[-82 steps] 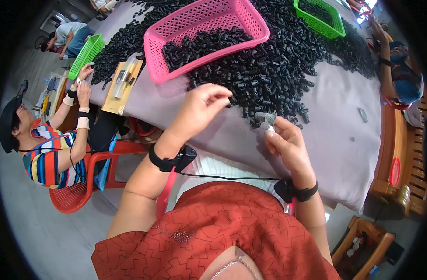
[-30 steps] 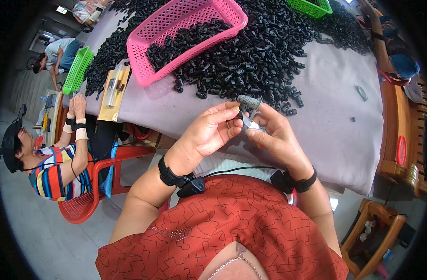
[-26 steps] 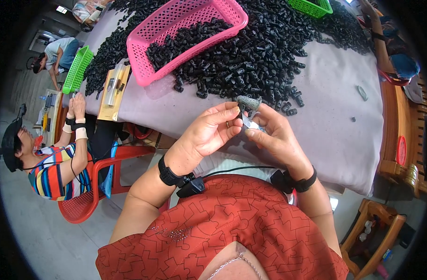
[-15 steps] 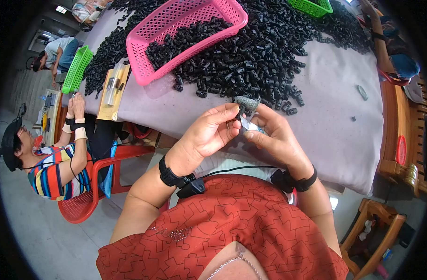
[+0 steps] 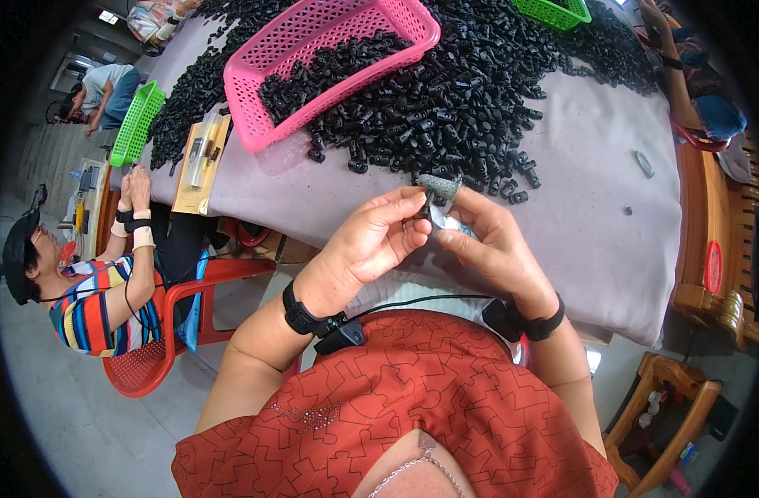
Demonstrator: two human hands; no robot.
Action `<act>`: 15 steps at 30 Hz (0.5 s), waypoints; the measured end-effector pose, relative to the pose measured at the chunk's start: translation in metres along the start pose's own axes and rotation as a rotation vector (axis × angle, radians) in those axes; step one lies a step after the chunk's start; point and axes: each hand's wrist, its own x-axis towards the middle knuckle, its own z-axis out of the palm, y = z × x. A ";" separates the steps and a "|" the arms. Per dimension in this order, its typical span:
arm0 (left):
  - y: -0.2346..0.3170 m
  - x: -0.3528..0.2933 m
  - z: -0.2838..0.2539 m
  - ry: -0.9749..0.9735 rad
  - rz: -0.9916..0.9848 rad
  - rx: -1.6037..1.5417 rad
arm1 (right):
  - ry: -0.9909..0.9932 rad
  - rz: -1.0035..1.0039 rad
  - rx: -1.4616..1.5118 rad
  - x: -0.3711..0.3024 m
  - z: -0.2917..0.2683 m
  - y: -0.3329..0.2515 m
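Note:
Close together over the table's near edge, both my hands are closed on small things. My left hand [image 5: 369,239] pinches a small black plastic part [image 5: 427,207], mostly hidden by the fingers. In my right hand [image 5: 502,249] is a small silvery blade [image 5: 438,217] with a pale blue wrapped end, held between thumb and fingers. The blade lies right against the black part. A grey speckled cover [image 5: 439,184] sits at the tip of my right index finger. Just beyond the hands spreads a pile of small black cylindrical parts [image 5: 433,129].
A pink basket [image 5: 251,116] lies tilted on the pile, with black parts inside. Green baskets [image 5: 137,124] stand farther off. A yellow card with a clear tube [image 5: 201,166] rests at left on the grey cloth [image 5: 595,191]. One co-worker [image 5: 106,290] sits at left; another's arm [image 5: 678,87] shows at right.
The blade has turned slightly in my right hand, against the black part. My left hand stays nearly where it was, still pinching the part.

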 end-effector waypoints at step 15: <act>-0.002 -0.001 -0.003 0.041 0.017 -0.006 | -0.027 0.111 0.011 0.000 0.000 -0.004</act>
